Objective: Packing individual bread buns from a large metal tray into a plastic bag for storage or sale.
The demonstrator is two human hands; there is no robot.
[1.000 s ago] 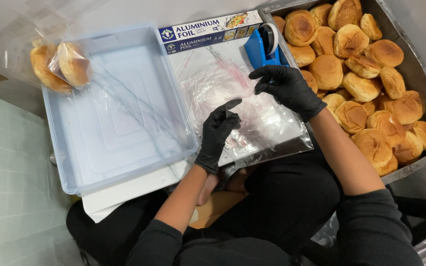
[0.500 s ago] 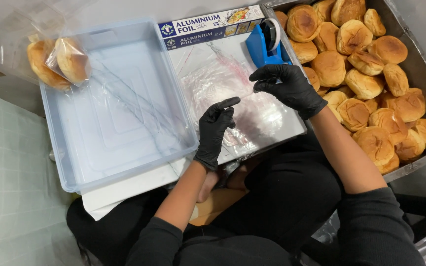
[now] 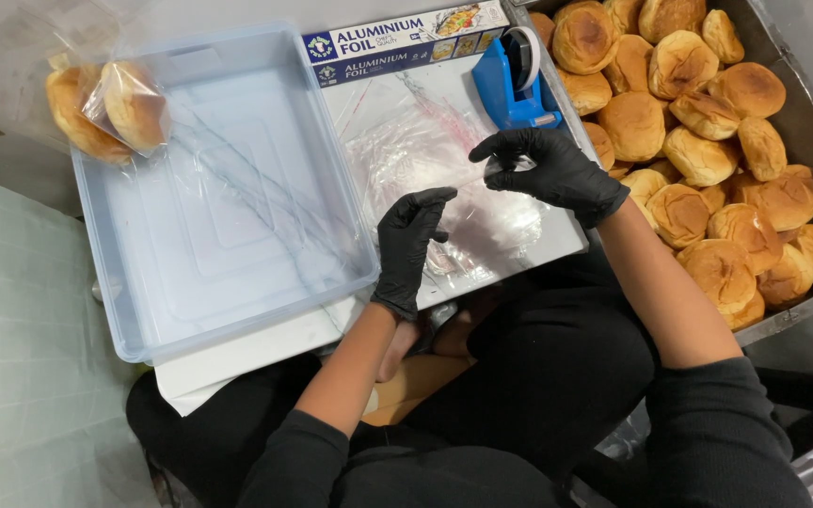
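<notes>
Two gloved hands meet over a heap of clear plastic bags (image 3: 444, 179) lying flat on a white board (image 3: 557, 249); the right hand (image 3: 548, 174) has thumb and forefinger pinched together on a thin edge of clear film, the other fingers fanned and lifted; the left hand (image 3: 408, 246) rests palm down on the heap with its fingers (image 3: 425, 202) loosely curled and a little apart, clamped on nothing that I can make out, though whether a fingertip catches the film is too fine to tell.

The film lies directly between the two sets of fingertips; from the right pinch it runs leftward and slightly toward the body to the left fingertips, so its long axis spans the gap hand to hand; the right hand is the nearer, being in contact at the pinch, while the left is just beside the same strip.

Just beyond the right fingertips stands a blue tape dispenser (image 3: 517, 80), near but apart; further beyond it lies a long foil box (image 3: 397, 42); outward of the right wrist is a metal tray (image 3: 806, 122) packed with golden bread rolls (image 3: 698, 150); outward of the left hand sits a pale blue plastic bin (image 3: 228, 207), and at its far corner a bagged pair of rolls (image 3: 105, 108), well apart from both hands.
</notes>
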